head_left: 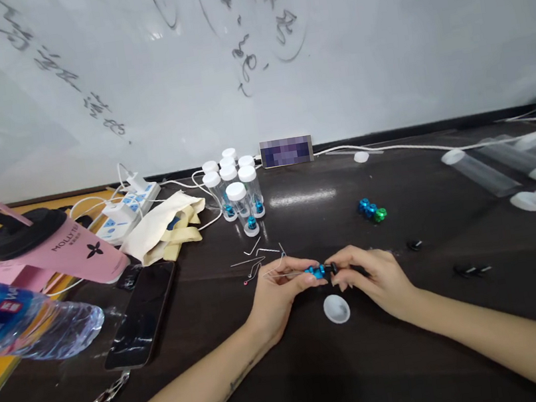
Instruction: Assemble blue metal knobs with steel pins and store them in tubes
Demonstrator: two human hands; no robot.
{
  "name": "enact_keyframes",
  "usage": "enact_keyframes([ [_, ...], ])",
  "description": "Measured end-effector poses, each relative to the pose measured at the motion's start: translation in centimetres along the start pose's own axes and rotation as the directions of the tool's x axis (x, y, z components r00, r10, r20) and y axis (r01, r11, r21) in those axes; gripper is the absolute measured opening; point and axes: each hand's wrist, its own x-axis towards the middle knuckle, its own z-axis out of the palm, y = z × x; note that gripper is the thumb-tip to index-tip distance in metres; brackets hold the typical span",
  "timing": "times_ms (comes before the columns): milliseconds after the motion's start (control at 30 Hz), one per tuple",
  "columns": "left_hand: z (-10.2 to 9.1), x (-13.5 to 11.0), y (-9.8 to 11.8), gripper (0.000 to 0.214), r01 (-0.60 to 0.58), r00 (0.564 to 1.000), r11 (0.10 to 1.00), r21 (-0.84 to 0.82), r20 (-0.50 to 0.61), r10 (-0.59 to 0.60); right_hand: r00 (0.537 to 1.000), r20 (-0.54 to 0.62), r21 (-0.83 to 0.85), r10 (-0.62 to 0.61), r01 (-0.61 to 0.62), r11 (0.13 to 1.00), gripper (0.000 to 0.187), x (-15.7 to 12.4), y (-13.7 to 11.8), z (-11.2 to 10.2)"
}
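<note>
My left hand (278, 293) is closed, its thumb and fingers pinching a small shiny blue metal part (315, 272). A thin metal rod (286, 273) sticks out to the left from these fingers. Meeting the blue part end to end is a small black knob-like piece (333, 269), pinched in my right hand (377, 277). Whether the two pieces are joined I cannot tell. Just below the fingers lies a round white cap (337, 309). Bent thin metal keys and pins (256, 256) are scattered beyond my left hand. Small blue and green metal parts (371, 209) lie farther back.
Several white-capped clear tubes (240, 208) with blue parts inside stand at the back. Black pieces with metal pins (472, 270) lie right, empty clear tubes (483, 172) beyond. A phone (142, 317), water bottle (24, 321), pink cup (76, 246) and power strip (136, 210) crowd the left.
</note>
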Motion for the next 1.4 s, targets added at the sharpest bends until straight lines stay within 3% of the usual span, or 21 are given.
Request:
enact_keyframes([
  [233,0.26,-0.18,0.1,0.016,0.008,1.0,1.0,-0.015,-0.015,-0.008,0.999,0.031,0.002,0.017,-0.017,1.0,0.013,0.02,-0.09,-0.11],
  [400,0.08,0.09,0.02,0.018,0.01,0.996,0.996,-0.085,-0.088,-0.017,0.996,-0.052,-0.045,-0.067,0.065,0.997,0.032,-0.12,-0.29,0.03],
  [567,0.05,0.15,-0.05,0.018,0.009,0.997,0.995,-0.097,-0.075,-0.017,0.983,-0.102,-0.141,-0.153,0.138,0.98,0.023,-0.22,-0.01,0.38],
  [967,0.17,0.08,-0.05,0.017,-0.002,0.999,0.998,-0.065,-0.039,-0.001,0.998,-0.059,-0.069,-0.026,0.022,0.997,0.014,0.04,-0.21,0.01],
  [1133,0.04,0.11,-0.03,0.018,-0.015,0.998,0.997,-0.079,-0.061,0.011,0.998,-0.064,0.008,0.027,-0.027,1.0,0.027,-0.05,0.07,-0.08],
  [1400,-0.1,0.13,-0.01,0.018,-0.005,0.996,0.998,-0.059,-0.084,0.0,0.998,-0.05,0.084,-0.041,0.045,0.995,0.038,-0.22,0.41,-0.02],
])
